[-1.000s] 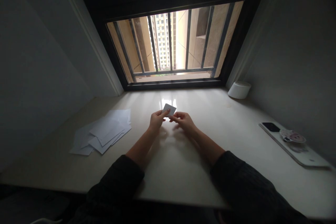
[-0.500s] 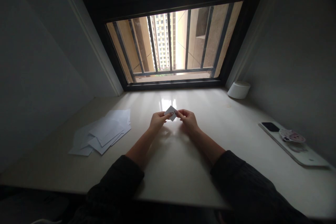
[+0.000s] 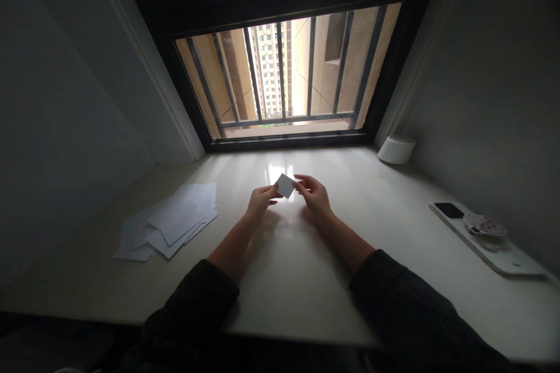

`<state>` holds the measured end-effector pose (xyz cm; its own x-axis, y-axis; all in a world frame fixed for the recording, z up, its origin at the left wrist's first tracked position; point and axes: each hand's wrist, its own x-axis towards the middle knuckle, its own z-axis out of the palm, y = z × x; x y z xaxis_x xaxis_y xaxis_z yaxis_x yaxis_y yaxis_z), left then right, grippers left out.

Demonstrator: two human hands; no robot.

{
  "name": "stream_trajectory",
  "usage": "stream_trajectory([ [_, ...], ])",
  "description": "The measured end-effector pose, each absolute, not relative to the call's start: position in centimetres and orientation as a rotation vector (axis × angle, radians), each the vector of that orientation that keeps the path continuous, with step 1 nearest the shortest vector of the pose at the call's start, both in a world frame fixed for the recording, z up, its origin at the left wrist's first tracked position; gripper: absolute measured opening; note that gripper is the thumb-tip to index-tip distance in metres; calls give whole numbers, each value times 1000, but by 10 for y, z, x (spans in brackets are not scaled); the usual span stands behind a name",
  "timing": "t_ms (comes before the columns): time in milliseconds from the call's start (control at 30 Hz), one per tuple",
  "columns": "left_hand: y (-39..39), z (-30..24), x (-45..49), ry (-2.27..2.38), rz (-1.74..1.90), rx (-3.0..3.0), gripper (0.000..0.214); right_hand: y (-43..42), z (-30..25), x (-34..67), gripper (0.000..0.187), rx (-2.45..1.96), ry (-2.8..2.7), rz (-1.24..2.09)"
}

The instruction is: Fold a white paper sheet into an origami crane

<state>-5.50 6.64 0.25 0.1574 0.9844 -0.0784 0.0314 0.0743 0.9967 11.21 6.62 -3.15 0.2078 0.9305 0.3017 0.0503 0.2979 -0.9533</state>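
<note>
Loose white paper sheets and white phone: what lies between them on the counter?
Head view: the left hand pinching a small white paper square, the right hand at its other edge.

One head-worn view looks forward and down over the left hand [image 3: 262, 201] and right hand [image 3: 315, 197], across the worktop [image 3: 289, 297] toward a barred window [image 3: 284, 76].

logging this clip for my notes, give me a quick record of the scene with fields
left hand: holds the small white paper by its left corner
right hand: fingers at the paper's right side, contact hard to tell
surface: pale counter, glossy
left of hands: loose white sheets, overlapping in a messy pile
far right: white flat case with a dark patch and a round sticker on it
back right corner: round white tub
ahead: barred window, buildings outside
</note>
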Motion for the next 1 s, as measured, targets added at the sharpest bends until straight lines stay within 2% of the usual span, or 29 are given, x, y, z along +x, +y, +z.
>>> stream_trajectory([
  [133, 67, 4, -55, 1156, 1070, 1141, 46, 62, -24, 111, 43, -940, -1329, 828],
  [300, 66, 3, -53, 1136, 1078, 1108, 45, 58, -24, 110, 44, -968, -1512, 800],
  [733, 72, -7, -56, 1261, 1169, 1426, 42, 61, -30, 114, 39, -925, -1501, 862],
  [1000, 78, -12, -61, 1267, 1103, 1472, 41, 65, -32, 120, 35, -1010, -1429, 892],
])
